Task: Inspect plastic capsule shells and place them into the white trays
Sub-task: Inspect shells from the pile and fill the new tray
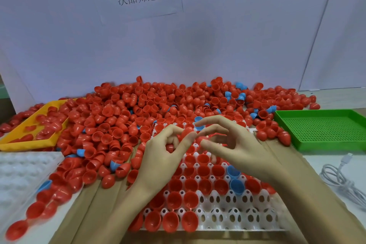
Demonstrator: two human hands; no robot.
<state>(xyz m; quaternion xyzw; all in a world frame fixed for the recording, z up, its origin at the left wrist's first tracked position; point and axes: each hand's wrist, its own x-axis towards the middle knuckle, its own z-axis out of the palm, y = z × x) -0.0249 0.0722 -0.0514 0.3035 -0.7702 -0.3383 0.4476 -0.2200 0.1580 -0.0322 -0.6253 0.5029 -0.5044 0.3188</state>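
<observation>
In the middle of the desk (103,200), the white tray (237,212) holds red shells and two blue ones in its pockets. Behind it lies the heap of red shells (126,117); left of it a yellow tray (17,144) holding red shells, right a green tray (324,130). Above the tray, the left hand (164,156) pinches a red shell (187,131); the right hand (235,144) hovers with fingers spread, grip loose.

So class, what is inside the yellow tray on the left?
The yellow tray holds loose red shells, spilling over from the pile at its far end. Its floor beneath them is mostly hidden.
</observation>
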